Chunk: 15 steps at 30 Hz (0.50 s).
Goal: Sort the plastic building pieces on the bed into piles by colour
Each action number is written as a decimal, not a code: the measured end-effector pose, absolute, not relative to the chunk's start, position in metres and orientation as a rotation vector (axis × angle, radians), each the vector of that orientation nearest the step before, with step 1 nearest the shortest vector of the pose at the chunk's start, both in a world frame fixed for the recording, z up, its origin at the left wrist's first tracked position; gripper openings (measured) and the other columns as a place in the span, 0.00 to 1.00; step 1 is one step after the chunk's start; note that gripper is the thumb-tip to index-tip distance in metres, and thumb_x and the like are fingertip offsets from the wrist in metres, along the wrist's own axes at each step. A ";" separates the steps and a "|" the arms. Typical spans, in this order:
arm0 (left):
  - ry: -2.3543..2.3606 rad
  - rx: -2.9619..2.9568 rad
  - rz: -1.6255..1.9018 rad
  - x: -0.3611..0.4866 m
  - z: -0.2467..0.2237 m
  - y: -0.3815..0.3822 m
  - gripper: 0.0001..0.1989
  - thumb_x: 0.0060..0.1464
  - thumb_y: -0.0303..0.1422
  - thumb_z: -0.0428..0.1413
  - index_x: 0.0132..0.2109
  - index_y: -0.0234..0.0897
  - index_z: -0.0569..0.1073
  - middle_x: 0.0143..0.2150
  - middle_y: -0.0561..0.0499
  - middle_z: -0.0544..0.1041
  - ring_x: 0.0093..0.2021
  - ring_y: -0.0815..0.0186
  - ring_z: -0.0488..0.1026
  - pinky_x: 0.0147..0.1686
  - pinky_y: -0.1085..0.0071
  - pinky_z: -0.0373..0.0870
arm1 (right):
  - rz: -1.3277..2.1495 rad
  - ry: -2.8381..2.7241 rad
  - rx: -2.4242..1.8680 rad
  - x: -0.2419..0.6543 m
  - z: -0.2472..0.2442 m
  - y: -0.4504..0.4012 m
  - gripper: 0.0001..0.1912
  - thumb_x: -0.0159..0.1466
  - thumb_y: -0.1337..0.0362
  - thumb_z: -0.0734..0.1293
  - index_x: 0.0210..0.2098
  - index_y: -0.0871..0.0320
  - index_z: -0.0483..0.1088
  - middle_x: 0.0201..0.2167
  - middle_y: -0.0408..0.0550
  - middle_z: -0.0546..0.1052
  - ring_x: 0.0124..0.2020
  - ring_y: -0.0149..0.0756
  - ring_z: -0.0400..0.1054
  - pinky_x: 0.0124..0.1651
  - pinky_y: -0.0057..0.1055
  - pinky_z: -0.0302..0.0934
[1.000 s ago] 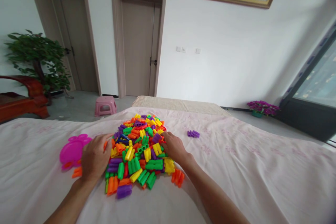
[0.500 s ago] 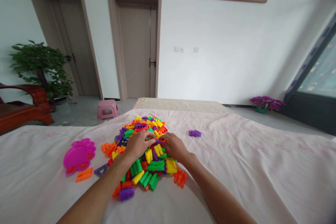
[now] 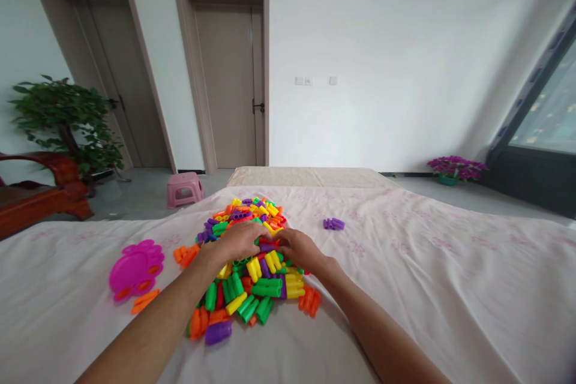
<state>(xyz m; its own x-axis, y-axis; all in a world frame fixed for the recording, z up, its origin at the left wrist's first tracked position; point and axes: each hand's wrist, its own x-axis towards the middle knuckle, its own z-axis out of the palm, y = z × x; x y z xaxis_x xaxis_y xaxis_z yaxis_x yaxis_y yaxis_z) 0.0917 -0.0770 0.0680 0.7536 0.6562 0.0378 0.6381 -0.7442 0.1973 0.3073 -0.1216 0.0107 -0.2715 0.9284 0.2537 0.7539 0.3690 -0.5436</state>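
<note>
A purple block [image 3: 218, 333] lay at the near edge of the pile of multicoloured plastic tube blocks [image 3: 267, 288], which sat on the surface [image 3: 405, 288] under a pale floral cloth. Orange blocks [image 3: 309, 301] rested at the pile's near right edge. Left of the pile lay another orange block [image 3: 144, 301], just beside a magenta tray [image 3: 135, 273] with rounded lobes.

The left hand [image 3: 245, 241] and the right hand [image 3: 300, 249] reached over the middle of the pile, their fingertips close to each other. Both had bent fingers among the blocks; whether either was clamped on a piece could not be told.

A purple block cluster [image 3: 333, 224] lay well apart, to the right of the pile and a little beyond the hands. Farther off, a pink stool [image 3: 185, 189] stood beyond the pile to its left, magenta flowers [image 3: 455, 169] far to its right, and a closed door [image 3: 227, 84] behind it.
</note>
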 end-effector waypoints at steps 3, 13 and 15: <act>1.022 2.800 0.166 0.094 0.069 -0.079 0.16 0.50 0.28 0.60 0.46 0.44 0.82 0.50 0.46 0.83 0.53 0.53 0.76 0.52 0.63 0.69 | 0.403 -2.123 -1.423 0.309 0.008 -0.122 0.14 0.62 0.70 0.69 0.47 0.53 0.78 0.39 0.44 0.79 0.40 0.35 0.72 0.42 0.28 0.61; 1.161 2.522 0.505 0.097 0.051 -0.072 0.12 0.57 0.35 0.56 0.44 0.40 0.81 0.41 0.46 0.83 0.43 0.58 0.78 0.45 0.66 0.69 | 0.317 -2.040 -1.425 0.311 -0.010 -0.114 0.08 0.67 0.69 0.66 0.46 0.57 0.74 0.42 0.49 0.78 0.45 0.37 0.70 0.48 0.30 0.61; 1.178 2.424 0.580 0.095 0.047 -0.068 0.11 0.56 0.35 0.57 0.42 0.39 0.81 0.39 0.46 0.84 0.40 0.58 0.78 0.43 0.66 0.69 | 0.318 -2.029 -1.436 0.310 -0.011 -0.114 0.07 0.67 0.67 0.66 0.45 0.57 0.74 0.41 0.48 0.78 0.43 0.37 0.70 0.47 0.30 0.61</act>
